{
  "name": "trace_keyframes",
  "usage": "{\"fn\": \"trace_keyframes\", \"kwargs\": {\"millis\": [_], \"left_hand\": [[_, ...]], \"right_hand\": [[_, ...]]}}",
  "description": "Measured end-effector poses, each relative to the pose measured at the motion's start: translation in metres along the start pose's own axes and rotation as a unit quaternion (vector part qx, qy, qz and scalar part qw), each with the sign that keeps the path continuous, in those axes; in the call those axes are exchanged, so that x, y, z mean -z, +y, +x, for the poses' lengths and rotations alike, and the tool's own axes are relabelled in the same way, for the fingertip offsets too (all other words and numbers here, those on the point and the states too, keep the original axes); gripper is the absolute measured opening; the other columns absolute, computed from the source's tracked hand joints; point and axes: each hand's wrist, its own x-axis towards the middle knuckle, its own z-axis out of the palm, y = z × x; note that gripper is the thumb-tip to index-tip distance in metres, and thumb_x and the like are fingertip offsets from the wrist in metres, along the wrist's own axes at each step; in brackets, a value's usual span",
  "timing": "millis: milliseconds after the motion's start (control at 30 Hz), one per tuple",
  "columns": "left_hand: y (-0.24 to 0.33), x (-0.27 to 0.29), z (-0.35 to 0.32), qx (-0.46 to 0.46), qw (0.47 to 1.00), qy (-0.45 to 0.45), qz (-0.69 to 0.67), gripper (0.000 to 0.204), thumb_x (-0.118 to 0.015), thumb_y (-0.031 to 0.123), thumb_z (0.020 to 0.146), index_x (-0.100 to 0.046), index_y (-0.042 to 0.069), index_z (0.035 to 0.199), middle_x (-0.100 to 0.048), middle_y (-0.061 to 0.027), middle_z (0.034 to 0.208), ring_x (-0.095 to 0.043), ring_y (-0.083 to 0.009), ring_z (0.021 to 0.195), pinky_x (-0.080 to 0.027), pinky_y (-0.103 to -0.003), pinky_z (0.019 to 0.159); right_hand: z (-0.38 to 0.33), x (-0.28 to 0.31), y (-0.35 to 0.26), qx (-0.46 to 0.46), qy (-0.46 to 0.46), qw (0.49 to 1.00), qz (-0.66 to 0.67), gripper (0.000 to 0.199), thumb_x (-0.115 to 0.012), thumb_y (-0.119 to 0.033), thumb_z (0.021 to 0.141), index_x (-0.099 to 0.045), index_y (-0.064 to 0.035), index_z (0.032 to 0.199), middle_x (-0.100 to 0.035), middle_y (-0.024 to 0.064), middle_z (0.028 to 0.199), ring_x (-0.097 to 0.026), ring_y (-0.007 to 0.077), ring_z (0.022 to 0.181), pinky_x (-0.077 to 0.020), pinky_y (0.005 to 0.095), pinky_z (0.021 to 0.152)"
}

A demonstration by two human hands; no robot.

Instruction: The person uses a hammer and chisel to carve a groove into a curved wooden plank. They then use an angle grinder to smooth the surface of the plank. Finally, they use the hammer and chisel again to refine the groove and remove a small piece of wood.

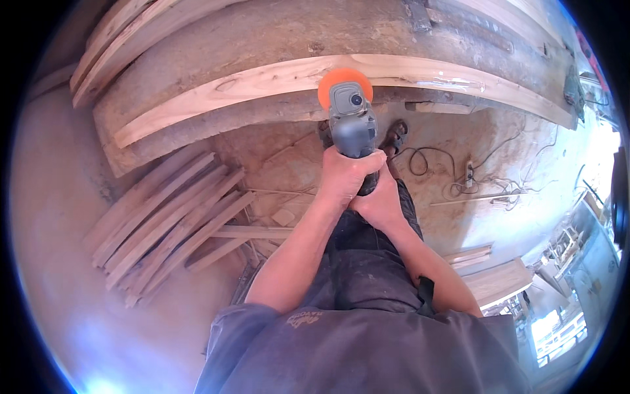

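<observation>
Both my hands hold a grey and black angle grinder fitted with a round orange disc. My left hand wraps round the body of the tool. Just behind and below it, my right hand grips the dark rear end. The disc lies over a long pale wooden plank on the workbench; whether it presses on the wood, I cannot tell. My fingertips are partly hidden under the tool.
More planks lie at the bench's far left. Several loose boards are stacked on the floor at left. A dark cable coils on the floor at right, near a small socket block. Thick boards lie farther right.
</observation>
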Motion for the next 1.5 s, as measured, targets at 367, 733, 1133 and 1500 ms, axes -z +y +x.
{"fn": "trace_keyframes", "kwargs": {"millis": [367,733,1133,1500], "left_hand": [[0.001,0.002,0.002,0.011,0.999,0.024,-0.032,0.03,-0.087,0.018,0.076,-0.075,-0.001,0.096,-0.075,-0.0043,0.09,-0.068,-0.0115,0.079,-0.056,-0.032,0.074],[-0.001,0.013,-0.002,0.009,0.997,0.012,-0.081,0.024,-0.084,0.017,0.079,-0.074,0.0,0.093,-0.072,-0.0046,0.086,-0.068,-0.0148,0.077,-0.056,-0.033,0.072],[-0.004,0.019,0.005,0.019,0.994,0.007,-0.109,0.028,-0.086,0.017,0.077,-0.075,-0.001,0.097,-0.075,-0.0062,0.091,-0.07,-0.0145,0.079,-0.056,-0.032,0.074],[-0.001,0.007,0.002,-0.013,1.0,0.018,0.002,0.033,-0.08,0.012,0.081,-0.074,-0.006,0.107,-0.077,-0.0131,0.099,-0.074,-0.0199,0.088,-0.06,-0.036,0.083]], "right_hand": [[0.002,0.002,-0.007,-0.003,-0.001,1.0,0.001,0.083,-0.091,-0.023,0.069,-0.048,-0.0051,0.138,-0.069,0.016,0.12,-0.069,0.0296,0.113,-0.0527,0.0403,0.098],[0.001,-0.002,-0.017,-0.046,-0.015,0.998,-0.039,0.084,-0.091,-0.021,0.068,-0.049,-0.0036,0.139,-0.069,0.0158,0.123,-0.068,0.0253,0.115,-0.051,0.0376,0.1],[0.005,-0.008,-0.012,-0.022,-0.011,1.0,-0.02,0.085,-0.091,-0.022,0.068,-0.049,-0.0048,0.139,-0.069,0.0171,0.122,-0.069,0.0291,0.116,-0.0522,0.0394,0.1],[0.001,-0.002,-0.006,-0.042,0.003,0.999,0.002,0.086,-0.09,-0.025,0.069,-0.047,-0.0049,0.141,-0.07,0.0214,0.123,-0.07,0.0343,0.118,-0.0529,0.0416,0.098]]}}
